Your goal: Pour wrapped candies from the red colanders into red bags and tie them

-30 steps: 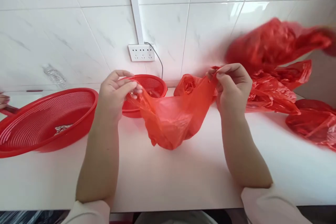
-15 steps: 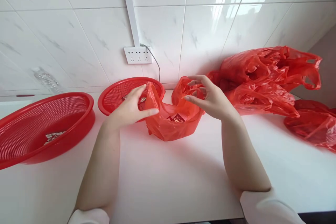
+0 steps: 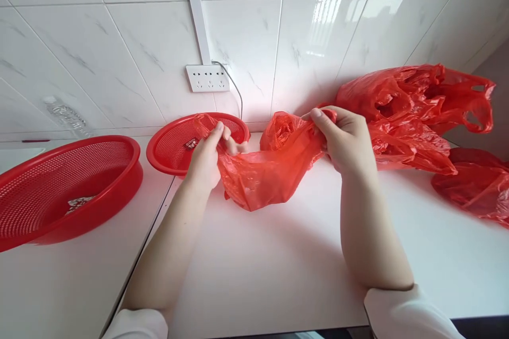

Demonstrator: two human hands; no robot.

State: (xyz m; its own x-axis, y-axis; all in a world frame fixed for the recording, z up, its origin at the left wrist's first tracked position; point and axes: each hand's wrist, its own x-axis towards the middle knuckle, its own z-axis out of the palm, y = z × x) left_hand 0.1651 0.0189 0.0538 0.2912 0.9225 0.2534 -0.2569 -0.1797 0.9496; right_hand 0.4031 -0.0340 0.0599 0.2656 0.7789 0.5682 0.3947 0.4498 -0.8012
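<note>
On the white counter (image 3: 278,265), centre, close to the tiled wall: one red plastic bag (image 3: 262,175), crumpled. Its lower part rests on the surface and its upper edge is drawn out sideways between two hands.

Left hand (image 3: 207,156): fingers curled closed, pinching the bag's left edge. The hand sits over the near rim of the small red basket (image 3: 167,143).

Right hand (image 3: 345,140): also closed, thumb and fingers clamped on the bag's right edge, held a little above the counter. The film between the two grips is stretched and sags in the middle. What is inside the bag cannot be made out.

Small red basket: round, perforated, just behind and left of the bag, near the wall. A small printed piece (image 3: 191,143) lies inside.

Large red basket (image 3: 59,190): same perforated type, further left, apart from the small one. A pale patterned scrap (image 3: 79,203) lies on its floor.

Right side: a pile of red bags (image 3: 409,111) is heaped against the wall, just behind the right hand. One more flat red bag (image 3: 473,185) lies on the counter at the far right, near the pile.

Wall: a white socket strip (image 3: 207,78) above the small basket, with one thin cable (image 3: 238,98) plugged in and dropping behind the basket's rim.

Both forearms are bare, with pale sleeves (image 3: 401,312) at the near edge.
</note>
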